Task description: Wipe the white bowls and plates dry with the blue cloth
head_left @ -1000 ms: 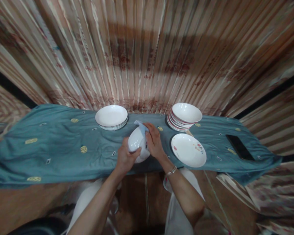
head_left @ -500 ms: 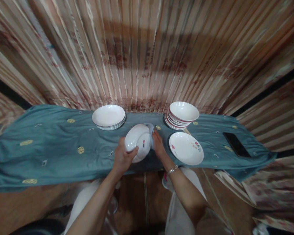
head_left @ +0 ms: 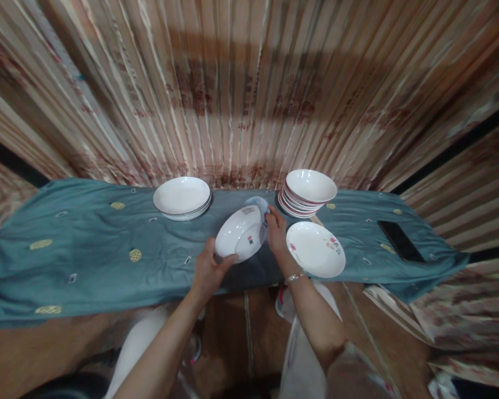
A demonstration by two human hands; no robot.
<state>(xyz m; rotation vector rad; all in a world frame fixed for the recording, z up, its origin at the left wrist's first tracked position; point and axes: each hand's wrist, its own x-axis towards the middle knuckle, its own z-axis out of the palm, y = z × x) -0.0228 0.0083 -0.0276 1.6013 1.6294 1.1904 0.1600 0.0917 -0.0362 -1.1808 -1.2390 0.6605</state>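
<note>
Reference: clock positions are read from the white dish [head_left: 238,235], with 12 o'clock pointing away from the person. The dish is held tilted over the near part of the teal tablecloth [head_left: 95,249]. A small red and dark mark shows on its visible face; whether that face is the inside or the underside cannot be determined.

Left hand [head_left: 210,271]: located at 8 o'clock, gripping the dish edge. The thumb lies along the lower edge on the visible face; the other fingers are mostly hidden, and their spacing cannot be told. Thumb and fingers pinch the edge between them.

Right hand [head_left: 276,230]: located at 3 o'clock. The fingers are bent and close together, pinching the pale blue cloth [head_left: 256,203] at the dish's edge. The cloth extends along the edge toward 1 o'clock. A bracelet [head_left: 295,276] encircles the right wrist.

Surrounding items: the stack of plates [head_left: 182,197] stands at 10 o'clock, and the stack of bowls [head_left: 306,194], with red rims, at 2 o'clock. The flowered plate [head_left: 315,250] lies face up between 3 and 4 o'clock, just beside the right wrist. The black phone [head_left: 400,241] lies farther out at 3 o'clock. The pleated curtain [head_left: 228,94] hangs at 12 o'clock, behind the table.
</note>
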